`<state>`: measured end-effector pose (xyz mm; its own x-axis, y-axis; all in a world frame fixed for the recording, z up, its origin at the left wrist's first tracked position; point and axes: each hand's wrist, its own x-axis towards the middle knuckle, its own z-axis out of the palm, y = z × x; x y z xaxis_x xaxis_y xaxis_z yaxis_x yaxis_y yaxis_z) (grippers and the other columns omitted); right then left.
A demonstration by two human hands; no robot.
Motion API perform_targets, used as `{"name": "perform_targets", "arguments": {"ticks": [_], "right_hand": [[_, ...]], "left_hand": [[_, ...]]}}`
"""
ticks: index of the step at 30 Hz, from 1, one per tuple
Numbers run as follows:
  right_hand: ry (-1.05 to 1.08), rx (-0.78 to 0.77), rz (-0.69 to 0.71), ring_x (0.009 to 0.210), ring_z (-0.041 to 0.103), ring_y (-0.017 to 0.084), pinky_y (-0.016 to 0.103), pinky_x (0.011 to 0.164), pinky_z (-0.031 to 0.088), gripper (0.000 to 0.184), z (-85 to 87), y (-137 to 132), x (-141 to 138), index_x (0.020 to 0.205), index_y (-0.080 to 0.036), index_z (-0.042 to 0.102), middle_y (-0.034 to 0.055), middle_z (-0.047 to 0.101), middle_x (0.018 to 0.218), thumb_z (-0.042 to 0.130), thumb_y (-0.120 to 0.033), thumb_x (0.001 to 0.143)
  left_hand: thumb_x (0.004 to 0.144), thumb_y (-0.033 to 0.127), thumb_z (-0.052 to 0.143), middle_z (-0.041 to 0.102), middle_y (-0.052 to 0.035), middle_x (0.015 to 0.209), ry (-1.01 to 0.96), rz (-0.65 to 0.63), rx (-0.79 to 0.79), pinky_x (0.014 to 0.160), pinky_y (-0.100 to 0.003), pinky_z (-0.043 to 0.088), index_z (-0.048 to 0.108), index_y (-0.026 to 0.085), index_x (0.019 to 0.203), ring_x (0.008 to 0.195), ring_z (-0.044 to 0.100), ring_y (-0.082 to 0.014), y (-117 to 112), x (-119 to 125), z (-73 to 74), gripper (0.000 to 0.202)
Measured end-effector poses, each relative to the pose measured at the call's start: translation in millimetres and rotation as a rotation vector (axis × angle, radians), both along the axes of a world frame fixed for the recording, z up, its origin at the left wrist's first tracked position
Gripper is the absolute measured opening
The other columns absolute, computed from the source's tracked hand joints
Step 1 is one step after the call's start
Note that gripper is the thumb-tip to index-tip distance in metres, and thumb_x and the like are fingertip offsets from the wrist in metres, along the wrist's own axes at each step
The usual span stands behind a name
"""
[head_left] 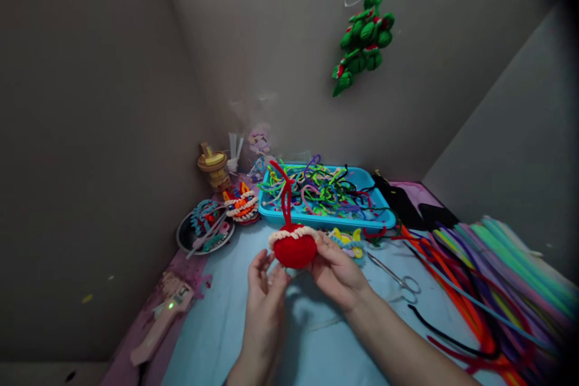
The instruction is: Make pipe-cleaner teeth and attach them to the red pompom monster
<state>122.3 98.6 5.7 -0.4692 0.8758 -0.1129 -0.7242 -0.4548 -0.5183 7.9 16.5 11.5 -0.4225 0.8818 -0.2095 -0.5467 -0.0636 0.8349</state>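
A red pipe-cleaner ball [295, 249] with a cream fuzzy rim and a red twisted stem sticking up is held over the light blue table surface [235, 332]. My right hand [337, 271] grips its right side, fingers curled round it. My left hand [265, 286] is at the ball's lower left, fingertips pinched together close to it; what they hold, if anything, is too small to make out.
A blue tray [382, 208] of mixed pipe-cleaner scraps stands behind. Scissors [398, 280] lie to the right, beside a long pile of coloured pipe cleaners [488, 277]. A glue gun [165, 313] lies front left. A dark dish [183, 238] and finished figures sit back left. A green figure [364, 39] hangs on the wall.
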Motion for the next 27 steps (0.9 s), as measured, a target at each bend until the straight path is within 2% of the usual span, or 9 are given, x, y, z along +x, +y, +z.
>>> {"name": "perform_targets", "arguments": {"ticks": [2, 4, 7, 10, 14, 18, 27], "right_hand": [[-0.029, 0.028, 0.02, 0.077, 0.063, 0.014, 0.025, 0.071, 0.049, 0.025, 3.8, -0.4, 1.8, 0.07, -0.018, 0.06, 0.0012, 0.07, 0.086, 0.083, -0.023, 0.063], [-0.072, 0.064, 0.048, 0.067, 0.061, 0.012, 0.022, 0.065, 0.048, 0.025, 7.7, -2.6, 2.7, 0.068, -0.018, 0.059, -0.0001, 0.069, 0.076, 0.082, -0.025, 0.066], [-0.136, 0.101, 0.075, 0.058, 0.056, 0.009, 0.019, 0.057, 0.044, 0.027, 12.1, -6.8, 2.7, 0.068, -0.017, 0.058, -0.0015, 0.065, 0.066, 0.083, -0.029, 0.065], [-0.188, 0.11, 0.096, 0.056, 0.053, 0.009, 0.019, 0.055, 0.041, 0.031, 14.4, -10.3, 1.7, 0.067, -0.017, 0.058, -0.0018, 0.063, 0.063, 0.084, -0.032, 0.062], [-0.23, 0.117, 0.107, 0.054, 0.05, 0.009, 0.018, 0.054, 0.039, 0.033, 15.8, -12.4, 1.0, 0.066, -0.017, 0.057, -0.0031, 0.058, 0.059, 0.085, -0.034, 0.06], [-0.234, 0.12, 0.11, 0.055, 0.049, 0.009, 0.019, 0.054, 0.037, 0.034, 15.8, -12.1, 1.6, 0.066, -0.017, 0.057, -0.0031, 0.058, 0.06, 0.085, -0.036, 0.059], [-0.248, 0.111, 0.119, 0.055, 0.05, 0.01, 0.02, 0.054, 0.037, 0.034, 14.9, -13.2, 1.1, 0.066, -0.016, 0.058, -0.0027, 0.059, 0.061, 0.086, -0.034, 0.058]], "left_hand": [[0.077, 0.036, 0.068, 0.043, -0.0065, 0.14, 0.174, 0.058, 0.066, 0.093, -0.029, 0.047, 0.049, 0.029, 0.123, 0.129, 0.041, -0.0221, -0.3, -6.6, -1.1, 0.05], [0.077, 0.035, 0.069, 0.04, -0.0065, 0.144, 0.297, 0.039, 0.134, 0.099, -0.031, 0.042, 0.051, 0.029, 0.124, 0.136, 0.031, -0.0239, -0.3, -13.0, 0.7, 0.051], [0.074, 0.031, 0.072, 0.05, -0.0105, 0.137, 0.332, -0.025, 0.17, 0.097, -0.036, 0.045, 0.054, 0.025, 0.122, 0.127, 0.045, -0.0273, -0.1, -18.1, 6.0, 0.051], [0.071, 0.029, 0.074, 0.061, -0.0115, 0.125, 0.306, -0.024, 0.117, 0.092, -0.037, 0.049, 0.058, 0.023, 0.117, 0.115, 0.057, -0.0277, -0.1, -17.9, 11.3, 0.049], [0.068, 0.03, 0.077, 0.067, -0.0119, 0.116, 0.306, 0.024, 0.046, 0.087, -0.034, 0.052, 0.064, 0.02, 0.106, 0.108, 0.062, -0.0273, -0.1, -16.6, 16.8, 0.041], [0.067, 0.032, 0.077, 0.069, -0.0129, 0.113, 0.298, 0.028, 0.025, 0.083, -0.034, 0.054, 0.067, 0.018, 0.104, 0.101, 0.065, -0.0275, 0.5, -17.2, 18.3, 0.041], [0.073, 0.034, 0.072, 0.071, -0.012, 0.109, 0.28, -0.045, 0.054, 0.085, -0.036, 0.053, 0.068, 0.017, 0.104, 0.099, 0.066, -0.0262, 0.9, -20.4, 12.3, 0.036]]}}
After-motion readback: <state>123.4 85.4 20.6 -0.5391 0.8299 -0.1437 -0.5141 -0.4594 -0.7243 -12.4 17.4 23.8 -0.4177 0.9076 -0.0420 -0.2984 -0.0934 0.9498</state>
